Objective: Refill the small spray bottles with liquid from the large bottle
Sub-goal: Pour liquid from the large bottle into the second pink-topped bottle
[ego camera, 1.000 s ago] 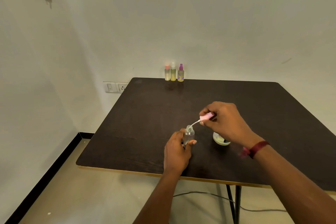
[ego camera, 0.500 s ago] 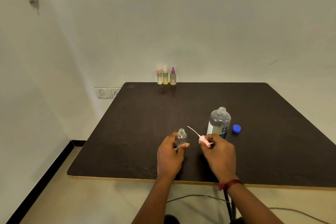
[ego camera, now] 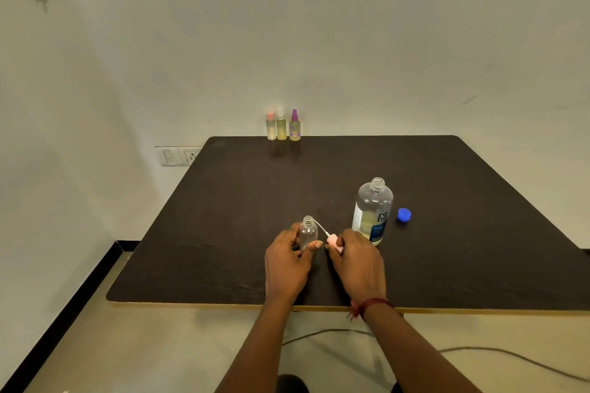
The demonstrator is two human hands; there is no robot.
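Note:
A small clear spray bottle (ego camera: pixel 308 232) stands upright and uncapped on the dark table (ego camera: pixel 447 265). My left hand (ego camera: pixel 285 265) grips its body. Just right of it, my right hand (ego camera: pixel 357 260) pinches the pink spray head (ego camera: pixel 334 241), low near the table, with its thin white tube slanting up toward the bottle's mouth. The large clear bottle (ego camera: pixel 373 209) with a blue and white label stands open behind my right hand. Its blue cap (ego camera: pixel 404 215) lies on the table to the right.
Three small spray bottles (ego camera: pixel 282 126) with yellowish liquid stand in a row at the table's far edge by the wall. A wall socket (ego camera: pixel 178 156) sits left of the table. A cable (ego camera: pixel 479 351) runs along the floor under the near edge.
My right hand pulled the pink spray head out of the small bottle and lowered it toward the table. The large bottle and blue cap came into view. My left hand kept its grip.

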